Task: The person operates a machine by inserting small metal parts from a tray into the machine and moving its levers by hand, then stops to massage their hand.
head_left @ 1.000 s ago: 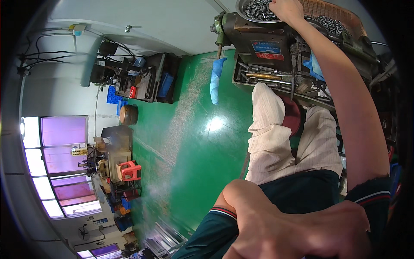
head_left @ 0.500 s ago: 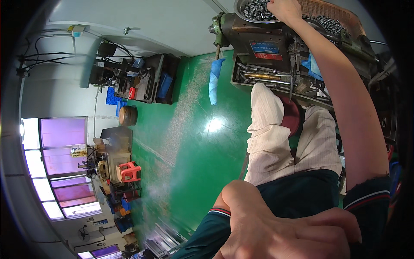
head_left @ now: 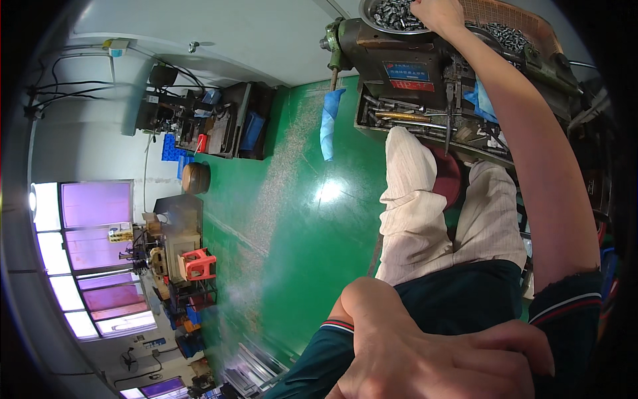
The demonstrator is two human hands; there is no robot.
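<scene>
My right hand [head_left: 438,14] reaches far forward to the right-hand rim of a round metal bowl [head_left: 365,18], its fingers bent together over the pile. Small shiny metal parts [head_left: 396,16] fill the bowl. Whatever the fingertips hold, if anything, is hidden at the top edge of the picture. Very close to the camera, my left hand [head_left: 432,359] is raised in front of my body, back upward. Its fingers are curled and pressed together, and the lower edge cuts part of them off, so anything inside is hidden.
Under the bowl stands a dark green bench machine [head_left: 399,56] with a blue-wrapped lever [head_left: 328,123]. Below it is a tray of tools [head_left: 412,116]. An orange-brown basket [head_left: 541,23] holds more metal parts. A red stool [head_left: 198,265] and other machines [head_left: 179,110] stand to the left.
The fingers of my left hand have shifted very slightly left and down. My right hand stays at the bowl, and the surroundings look the same.
</scene>
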